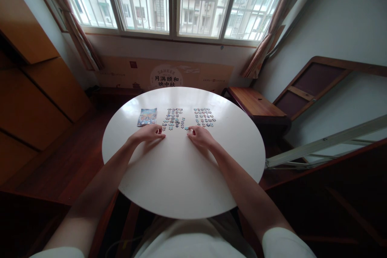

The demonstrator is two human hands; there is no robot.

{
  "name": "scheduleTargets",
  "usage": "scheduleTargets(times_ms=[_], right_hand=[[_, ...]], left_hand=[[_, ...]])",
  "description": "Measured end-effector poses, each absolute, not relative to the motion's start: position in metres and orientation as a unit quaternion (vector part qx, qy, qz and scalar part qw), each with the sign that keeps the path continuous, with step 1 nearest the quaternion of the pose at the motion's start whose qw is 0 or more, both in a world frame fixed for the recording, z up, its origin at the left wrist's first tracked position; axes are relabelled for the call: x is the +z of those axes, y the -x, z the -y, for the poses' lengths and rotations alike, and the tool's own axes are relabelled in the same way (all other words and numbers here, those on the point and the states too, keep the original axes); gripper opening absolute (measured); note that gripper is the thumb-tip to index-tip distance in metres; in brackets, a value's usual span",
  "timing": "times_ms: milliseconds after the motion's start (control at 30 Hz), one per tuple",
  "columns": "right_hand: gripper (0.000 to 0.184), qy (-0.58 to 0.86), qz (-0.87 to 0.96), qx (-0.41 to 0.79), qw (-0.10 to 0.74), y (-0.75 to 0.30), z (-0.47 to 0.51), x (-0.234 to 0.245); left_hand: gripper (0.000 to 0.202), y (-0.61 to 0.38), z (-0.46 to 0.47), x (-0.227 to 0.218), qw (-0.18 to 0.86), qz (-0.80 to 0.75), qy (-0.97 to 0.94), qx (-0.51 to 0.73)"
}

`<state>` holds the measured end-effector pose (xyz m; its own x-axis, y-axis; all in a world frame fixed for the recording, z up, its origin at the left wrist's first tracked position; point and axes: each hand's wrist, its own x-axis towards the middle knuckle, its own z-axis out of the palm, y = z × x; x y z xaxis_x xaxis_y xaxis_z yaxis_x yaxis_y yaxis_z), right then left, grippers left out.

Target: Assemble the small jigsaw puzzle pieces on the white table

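A round white table [181, 177] stands in front of the person, with small jigsaw pieces spread over its far half in two groups. The left group [173, 120] sits near the middle of the table, its pieces laid in loose rows that straggle toward the person. The right group [208, 120] lies apart from it across a bare strip, also in rough rows. A colourful picture sheet [147, 117] lies just left of the left group.

The left hand [156, 131] is low over the table at the near edge of the sheet, fingers curled and thumb pointing toward the nearest pieces of the left group. Whether its grip has hold of a piece cannot be told. The right hand [198, 135] is between the two groups on their near side, its forefinger at a light blue piece [186, 128]; whether that grip pinches the piece or only touches it is too small to tell.

Beyond the table, a printed panel [166, 76] stands under a barred window [145, 8], with a curtain [79, 40] hanging at the left. A wooden bench [256, 102] is at the right.
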<state>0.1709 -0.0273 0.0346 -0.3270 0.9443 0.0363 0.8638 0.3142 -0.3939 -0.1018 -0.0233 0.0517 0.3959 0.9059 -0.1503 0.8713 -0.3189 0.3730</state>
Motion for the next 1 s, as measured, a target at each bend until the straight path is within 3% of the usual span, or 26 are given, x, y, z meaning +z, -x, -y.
scheduleTargets(times_ms=[1000], right_hand=[[0.040, 0.566, 0.799, 0.154, 0.130, -0.1708, 0.0276, 0.0342]], left_hand=[[0.037, 0.1035, 0.0208, 0.0480, 0.201, -0.547, -0.811, 0.049]])
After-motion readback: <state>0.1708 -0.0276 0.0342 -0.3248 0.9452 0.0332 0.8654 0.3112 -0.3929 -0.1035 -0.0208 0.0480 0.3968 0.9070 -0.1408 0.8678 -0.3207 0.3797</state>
